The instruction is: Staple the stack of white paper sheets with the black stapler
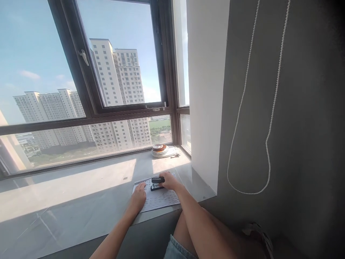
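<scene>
A black stapler point(157, 187) is in my right hand point(169, 181), its fingers closed around the upper arm. The stapler sits over a sheet of paper point(159, 201) covered with rows of dark marks or writing. The sheet lies on the pale windowsill, close to its front edge. On the paper's left side rests my left hand point(139, 196), fingers stretched out and lying flat. Part of the sheet is hidden beneath both hands and the stapler.
Near the window corner stands a stack of round dishes point(161, 151), with a small dark cluster point(176, 155) beside it. A small flat piece point(125, 178) lies on the windowsill point(88, 205). At right hangs a looped bead chain point(245, 86). My bent leg is below the sill.
</scene>
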`<state>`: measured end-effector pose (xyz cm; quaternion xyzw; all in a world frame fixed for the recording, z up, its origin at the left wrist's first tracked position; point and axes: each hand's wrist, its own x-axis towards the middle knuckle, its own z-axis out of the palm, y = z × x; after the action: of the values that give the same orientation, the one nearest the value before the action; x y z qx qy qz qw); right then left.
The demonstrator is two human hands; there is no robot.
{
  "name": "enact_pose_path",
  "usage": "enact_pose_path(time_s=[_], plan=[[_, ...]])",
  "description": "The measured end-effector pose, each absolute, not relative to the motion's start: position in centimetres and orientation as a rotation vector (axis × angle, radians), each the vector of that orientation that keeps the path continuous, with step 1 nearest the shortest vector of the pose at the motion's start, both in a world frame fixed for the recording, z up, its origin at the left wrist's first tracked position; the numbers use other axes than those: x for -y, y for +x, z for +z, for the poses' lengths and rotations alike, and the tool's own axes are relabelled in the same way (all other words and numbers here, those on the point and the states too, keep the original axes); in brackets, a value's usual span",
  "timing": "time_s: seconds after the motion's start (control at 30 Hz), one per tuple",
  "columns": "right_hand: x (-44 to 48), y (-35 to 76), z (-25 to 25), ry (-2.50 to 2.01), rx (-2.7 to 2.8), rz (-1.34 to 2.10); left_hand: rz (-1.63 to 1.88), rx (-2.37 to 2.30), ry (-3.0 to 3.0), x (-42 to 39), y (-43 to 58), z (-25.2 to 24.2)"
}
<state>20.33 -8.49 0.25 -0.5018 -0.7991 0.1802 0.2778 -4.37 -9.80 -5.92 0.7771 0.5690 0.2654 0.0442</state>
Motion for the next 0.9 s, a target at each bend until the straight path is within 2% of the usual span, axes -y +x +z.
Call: enact_pose_path(time_s=[0.3, 0.53, 0.9], plan=[[8.8, 20.3, 0.9, -1.323, 2.038, 0.583, 0.734, -1.802, 2.378, 10.7, -3.8, -5.6], [9.0, 20.9, 0.7, -1.732, 1.693, 0.457, 0.774, -1.764, 2.359, 10.6, -3.9, -5.5], [8.9, 21.1, 0.1, -1.825, 1.653, 0.474, 0.78, -1.753, 2.291, 11.2, -3.9, -4.7]])
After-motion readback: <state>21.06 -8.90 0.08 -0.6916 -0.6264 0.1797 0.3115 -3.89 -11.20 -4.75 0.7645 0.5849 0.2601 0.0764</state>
